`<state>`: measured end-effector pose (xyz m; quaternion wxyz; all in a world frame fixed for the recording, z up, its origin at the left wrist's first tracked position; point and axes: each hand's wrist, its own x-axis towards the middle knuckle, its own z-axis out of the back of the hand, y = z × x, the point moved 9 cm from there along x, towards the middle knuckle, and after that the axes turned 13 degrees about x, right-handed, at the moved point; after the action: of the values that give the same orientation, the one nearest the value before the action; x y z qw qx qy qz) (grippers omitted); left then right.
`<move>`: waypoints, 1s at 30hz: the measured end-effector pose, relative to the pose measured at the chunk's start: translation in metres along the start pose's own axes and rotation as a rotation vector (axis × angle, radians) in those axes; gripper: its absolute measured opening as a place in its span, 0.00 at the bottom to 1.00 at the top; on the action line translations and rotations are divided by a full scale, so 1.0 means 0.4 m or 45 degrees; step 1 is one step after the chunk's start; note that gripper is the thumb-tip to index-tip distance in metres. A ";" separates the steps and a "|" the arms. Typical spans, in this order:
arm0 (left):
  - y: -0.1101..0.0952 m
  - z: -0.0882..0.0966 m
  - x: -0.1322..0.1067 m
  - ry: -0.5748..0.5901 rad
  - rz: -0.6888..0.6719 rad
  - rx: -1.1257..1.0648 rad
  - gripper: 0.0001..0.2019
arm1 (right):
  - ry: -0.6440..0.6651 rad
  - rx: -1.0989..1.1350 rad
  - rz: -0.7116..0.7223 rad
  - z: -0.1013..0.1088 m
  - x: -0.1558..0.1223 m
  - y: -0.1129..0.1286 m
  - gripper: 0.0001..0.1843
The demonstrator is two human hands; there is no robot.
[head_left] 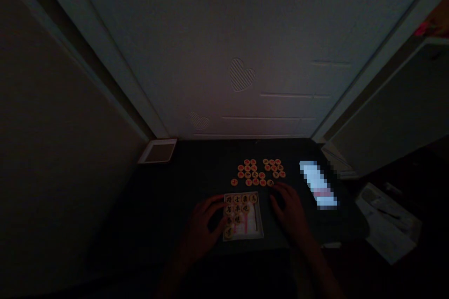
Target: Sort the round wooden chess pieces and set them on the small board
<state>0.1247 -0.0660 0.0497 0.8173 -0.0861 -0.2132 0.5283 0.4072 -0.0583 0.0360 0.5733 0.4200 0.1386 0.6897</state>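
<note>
A shallow square box (260,224) stands near the table's front edge, with several round Chinese chess pieces bearing black characters laid in rows inside it. My left hand (205,222) is at the box's left side, its thumb and fingers apart and touching the edge. Beyond the box, more Chinese chess pieces (247,168) lie in loose rows on the dark table. My right hand (290,206) is to the right of the box, fingers spread and bent a little. Its fingertips are at the nearest piece (270,182); whether they touch it, I cannot tell in the dim light.
A bright, pixelated oblong (318,184) lies on the table's right side. At the back left corner sits a shallow tray or lid (171,149). A pale panel with embossed hearts (241,74) rises behind the table (157,205). Right of the table is a whitish box (389,224), lower down.
</note>
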 end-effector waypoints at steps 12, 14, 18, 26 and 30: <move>0.010 -0.009 -0.003 0.015 0.020 -0.021 0.14 | 0.012 0.018 0.046 -0.014 0.037 0.007 0.14; 0.010 -0.011 -0.004 0.023 0.024 -0.022 0.14 | 0.000 0.038 0.029 -0.011 0.041 0.006 0.14; 0.005 -0.005 -0.001 0.019 0.022 -0.022 0.15 | -0.041 0.063 -0.028 -0.008 0.052 -0.004 0.15; 0.012 -0.010 -0.003 0.022 0.030 -0.024 0.14 | -0.102 0.113 -0.141 -0.008 0.059 -0.034 0.17; 0.013 -0.010 -0.003 0.005 0.041 -0.031 0.15 | -0.086 0.179 -0.210 -0.003 0.053 -0.034 0.19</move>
<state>0.1216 -0.0644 0.0440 0.8081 -0.1004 -0.2166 0.5386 0.4157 -0.0347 0.0349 0.6018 0.4693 0.2012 0.6141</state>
